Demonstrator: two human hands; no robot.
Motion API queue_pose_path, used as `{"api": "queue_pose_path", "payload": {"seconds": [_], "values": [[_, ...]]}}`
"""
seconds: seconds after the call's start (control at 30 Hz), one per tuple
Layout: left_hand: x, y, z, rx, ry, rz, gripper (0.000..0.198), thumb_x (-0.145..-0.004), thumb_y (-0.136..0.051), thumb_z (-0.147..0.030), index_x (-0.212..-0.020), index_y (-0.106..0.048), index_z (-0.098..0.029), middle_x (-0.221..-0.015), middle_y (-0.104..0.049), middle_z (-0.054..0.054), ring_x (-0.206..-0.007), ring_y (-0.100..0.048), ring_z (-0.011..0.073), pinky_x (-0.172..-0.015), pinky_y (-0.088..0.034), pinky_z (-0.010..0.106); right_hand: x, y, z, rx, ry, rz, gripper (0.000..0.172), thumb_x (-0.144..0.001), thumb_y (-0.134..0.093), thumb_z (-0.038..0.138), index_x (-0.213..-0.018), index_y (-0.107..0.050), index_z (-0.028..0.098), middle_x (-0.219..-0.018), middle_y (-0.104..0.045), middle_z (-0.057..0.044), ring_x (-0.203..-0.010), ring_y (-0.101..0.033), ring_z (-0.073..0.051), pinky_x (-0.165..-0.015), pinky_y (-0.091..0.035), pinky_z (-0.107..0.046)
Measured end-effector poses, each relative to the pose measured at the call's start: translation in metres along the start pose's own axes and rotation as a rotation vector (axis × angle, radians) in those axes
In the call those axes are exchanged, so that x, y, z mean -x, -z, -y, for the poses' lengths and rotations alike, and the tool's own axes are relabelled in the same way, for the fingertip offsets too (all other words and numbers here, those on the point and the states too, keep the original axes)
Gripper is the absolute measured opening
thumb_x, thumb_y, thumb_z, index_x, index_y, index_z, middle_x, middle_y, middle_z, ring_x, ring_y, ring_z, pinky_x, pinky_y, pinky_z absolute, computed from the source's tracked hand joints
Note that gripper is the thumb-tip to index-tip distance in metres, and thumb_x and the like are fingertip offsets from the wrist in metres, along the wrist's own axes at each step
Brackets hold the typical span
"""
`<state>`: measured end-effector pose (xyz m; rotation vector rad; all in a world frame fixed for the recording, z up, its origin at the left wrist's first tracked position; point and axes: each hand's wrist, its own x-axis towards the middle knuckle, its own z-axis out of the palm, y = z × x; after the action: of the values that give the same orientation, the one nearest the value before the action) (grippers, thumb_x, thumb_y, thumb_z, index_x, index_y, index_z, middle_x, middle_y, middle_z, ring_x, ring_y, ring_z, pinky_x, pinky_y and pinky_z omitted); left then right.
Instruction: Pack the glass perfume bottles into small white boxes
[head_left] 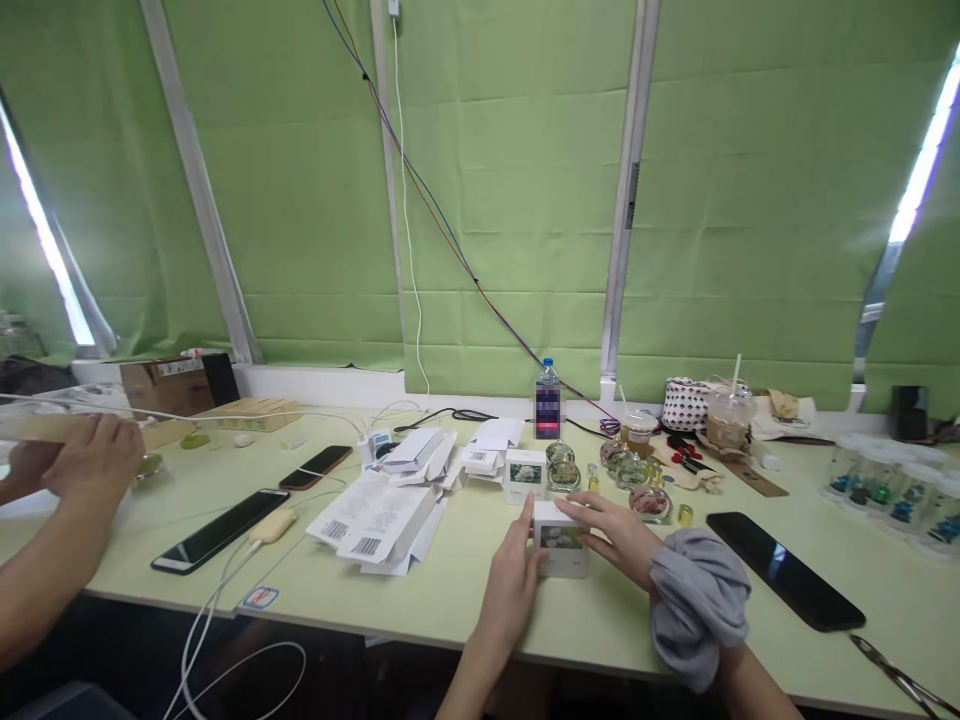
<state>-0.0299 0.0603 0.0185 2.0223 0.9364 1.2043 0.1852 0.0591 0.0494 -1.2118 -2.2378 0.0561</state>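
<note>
Currently: one small white box (561, 545), flower picture facing you, on the desk (450, 590) straight ahead, long axis left to right. Your left hand (516, 578) clasps its left end; your right hand (616, 538) grips its top and right end, equally near.

I see the small white box (561, 545), a flower picture on its front, standing on the green table (450, 590). The left hand (510, 580) clasps its left side and the right hand (615, 535) lies over its top. Just behind the box stands a second box (525, 472) like it. Round glass bottles (562, 470) sit behind it to the right, and a water bottle (547, 400) stands farther back. Left of the box lie flattened cartons (379, 520). To its right lies a black phone (784, 582). Far to its left are another person's hands (90, 455).
</note>
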Motion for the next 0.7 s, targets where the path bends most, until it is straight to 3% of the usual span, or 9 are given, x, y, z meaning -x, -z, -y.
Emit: {"api": "queue_pose_path", "payload": {"seconds": [0.13,0.33,0.43,0.53,0.7], "values": [[-0.002,0.004,-0.001,0.001,-0.026,-0.004,0.062,-0.087,-0.040,-0.014,-0.145,-0.026,-0.031,-0.123,-0.058,0.007,-0.109,-0.055,0.0203,-0.094,-0.045,0.035,-0.001,-0.006,0.003,-0.018,-0.011,-0.014,0.056,-0.084,-0.049,0.013,-0.137,-0.047,0.032,-0.127,-0.055,-0.007,-0.102,-0.062,-0.020,-0.090,-0.051,-0.033],[-0.010,0.022,0.005,0.044,-0.005,0.012,0.062,-0.083,-0.043,-0.011,-0.140,-0.038,-0.034,-0.136,-0.051,0.004,-0.118,-0.051,0.0213,-0.099,-0.042,0.036,-0.010,-0.027,0.019,0.077,-0.103,-0.036,0.058,-0.083,-0.048,0.009,-0.138,-0.045,0.029,-0.128,-0.052,-0.012,-0.091,-0.065,-0.021,-0.080,-0.054,-0.033],[-0.012,0.030,0.010,-0.011,0.035,0.008,0.063,-0.083,-0.045,-0.015,-0.143,-0.031,-0.033,-0.118,-0.060,0.005,-0.102,-0.058,0.0197,-0.093,-0.045,0.036,-0.014,-0.038,0.023,0.187,-0.164,-0.076,0.059,-0.082,-0.048,0.007,-0.137,-0.047,0.028,-0.124,-0.054,-0.012,-0.091,-0.065,-0.023,-0.075,-0.054,-0.031],[-0.009,0.035,0.015,-0.047,0.093,-0.085,0.061,-0.088,-0.044,-0.023,-0.145,-0.025,-0.029,-0.095,-0.062,0.003,-0.086,-0.061,0.0182,-0.085,-0.048,0.035,-0.019,-0.045,0.023,0.235,-0.214,-0.090,0.057,-0.085,-0.047,0.009,-0.138,-0.045,0.031,-0.122,-0.055,-0.011,-0.091,-0.064,-0.025,-0.073,-0.053,-0.031],[-0.004,0.035,0.020,-0.061,0.097,-0.152,0.049,-0.091,-0.043,-0.031,-0.138,-0.032,-0.024,-0.090,-0.062,0.003,-0.085,-0.061,0.0192,-0.084,-0.047,0.036,-0.045,-0.048,0.017,0.259,-0.277,-0.082,0.056,-0.086,-0.049,0.014,-0.137,-0.044,0.036,-0.122,-0.055,-0.008,-0.086,-0.063,-0.021,-0.074,-0.050,-0.030]]}}
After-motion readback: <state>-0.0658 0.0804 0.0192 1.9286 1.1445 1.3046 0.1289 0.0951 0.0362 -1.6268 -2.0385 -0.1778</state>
